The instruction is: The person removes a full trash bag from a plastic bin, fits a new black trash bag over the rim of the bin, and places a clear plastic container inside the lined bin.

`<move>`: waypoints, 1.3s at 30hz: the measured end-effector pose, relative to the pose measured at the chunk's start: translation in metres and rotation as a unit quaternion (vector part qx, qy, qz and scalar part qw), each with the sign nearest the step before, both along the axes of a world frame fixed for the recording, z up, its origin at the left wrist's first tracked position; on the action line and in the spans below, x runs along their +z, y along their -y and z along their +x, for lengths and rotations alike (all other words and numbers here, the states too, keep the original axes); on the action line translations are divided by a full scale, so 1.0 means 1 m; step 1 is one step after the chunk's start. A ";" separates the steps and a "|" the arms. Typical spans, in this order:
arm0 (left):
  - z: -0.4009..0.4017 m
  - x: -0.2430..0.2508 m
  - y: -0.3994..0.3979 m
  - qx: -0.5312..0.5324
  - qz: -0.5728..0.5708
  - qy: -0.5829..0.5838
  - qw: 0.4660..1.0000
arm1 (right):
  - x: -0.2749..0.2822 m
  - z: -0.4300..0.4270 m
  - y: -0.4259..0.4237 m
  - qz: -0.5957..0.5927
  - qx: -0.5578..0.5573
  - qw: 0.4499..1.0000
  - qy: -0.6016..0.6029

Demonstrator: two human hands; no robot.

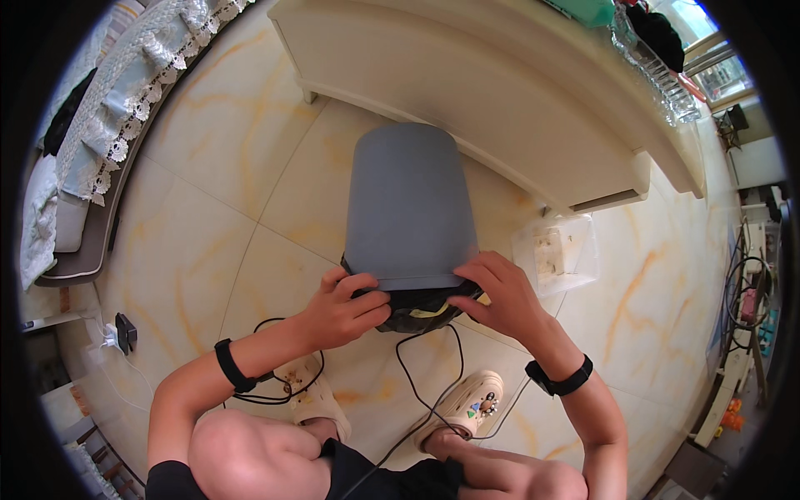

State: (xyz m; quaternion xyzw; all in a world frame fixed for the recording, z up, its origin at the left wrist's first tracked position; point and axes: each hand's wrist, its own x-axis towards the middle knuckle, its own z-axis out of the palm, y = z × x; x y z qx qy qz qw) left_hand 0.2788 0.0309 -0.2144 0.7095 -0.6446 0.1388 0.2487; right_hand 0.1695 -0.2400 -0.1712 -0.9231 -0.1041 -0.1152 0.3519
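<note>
A grey plastic bin [409, 200] is tilted in front of me, its mouth towards me and its base away. Black plastic bag film [431, 322] bunches at the mouth, with a yellow strip [430, 310] showing on it. At the rim's left side, my left hand [350, 306] grips the edge and the bag with bent fingers. My right hand [503, 294] pinches the right corner of the rim, thumb below and fingers on top. The inside of the bin is hidden.
Beyond the bin stands a cream cabinet [450, 81]. A clear plastic box [565, 253] sits on the tiled floor to the right. Black cables [431, 409] trail around my clogs [465, 403]. A lace-covered sofa [119, 131] and a plugged-in adapter [125, 333] are on the left.
</note>
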 end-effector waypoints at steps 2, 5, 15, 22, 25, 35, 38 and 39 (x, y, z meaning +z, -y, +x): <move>-0.001 0.000 -0.004 0.010 0.000 0.007 1.000 | -0.007 -0.013 0.006 0.006 -0.003 1.000 0.021; -0.002 0.003 -0.003 0.013 0.006 -0.003 1.000 | -0.022 -0.029 0.020 0.001 -0.013 0.999 0.040; 0.017 0.002 -0.015 -0.058 0.006 -0.036 0.998 | -0.004 -0.017 -0.004 -0.067 0.016 0.997 0.046; 0.020 -0.007 -0.031 -0.018 0.000 -0.036 0.999 | -0.024 -0.021 -0.004 -0.072 0.012 0.995 0.062; 0.017 -0.014 -0.039 0.014 0.005 0.004 1.000 | -0.027 -0.024 -0.003 -0.067 0.027 0.996 0.056; 0.015 -0.029 -0.048 0.026 0.016 -0.030 0.999 | -0.046 -0.042 -0.005 -0.019 -0.009 0.995 0.099; 0.015 -0.032 -0.048 0.030 0.013 -0.059 0.998 | -0.057 -0.052 -0.003 -0.012 -0.004 0.994 0.105; 0.015 -0.031 -0.048 0.041 0.011 -0.074 0.996 | -0.063 -0.056 -0.004 -0.015 0.006 0.994 0.107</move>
